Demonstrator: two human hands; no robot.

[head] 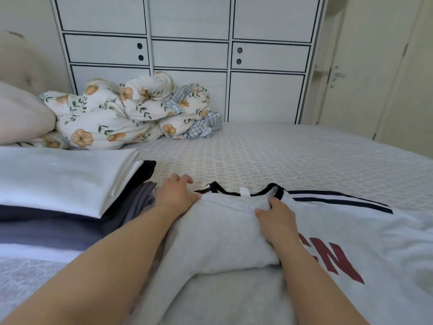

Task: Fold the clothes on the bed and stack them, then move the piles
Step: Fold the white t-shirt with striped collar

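A light grey sweatshirt with dark red letters and a black-striped collar lies spread on the bed in front of me. Its left side is folded over the middle. My left hand rests at the fold's upper left corner, thumb against the cloth and fingers loosely bent on the bedspread. My right hand pinches the folded cloth just below the collar. To the left sits a stack of folded clothes, white on top, with black, grey and dark blue layers under it.
A crumpled floral duvet and a pale pillow lie at the head of the bed on the left. A white wardrobe stands behind the bed, and a cream door is at the right.
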